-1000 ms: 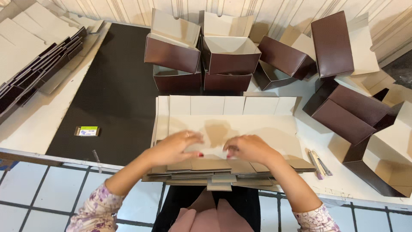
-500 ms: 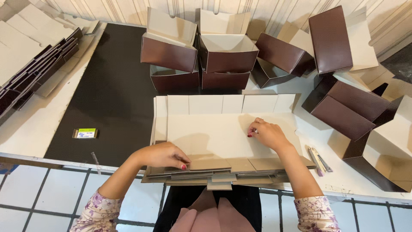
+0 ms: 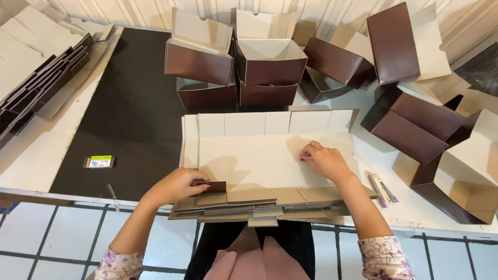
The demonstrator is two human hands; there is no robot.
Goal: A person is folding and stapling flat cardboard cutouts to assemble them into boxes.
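A stack of flat, unfolded box blanks (image 3: 270, 202) lies at the near edge of the table (image 3: 41, 166), its lower flaps fanned out unevenly past the rim. The top blank (image 3: 259, 155) lies pale side up, flat, with a row of square flaps along its far edge. At the stack's near left corner one small flap (image 3: 211, 186) is turned over, showing its dark brown face; it seems slightly lifted, though the view is unclear.

Folded brown boxes (image 3: 270, 70) wall off the table from 11 to 3 o'clock. The black mat (image 3: 124, 114) at 10 o'clock lies open, bar a small card (image 3: 98, 162).
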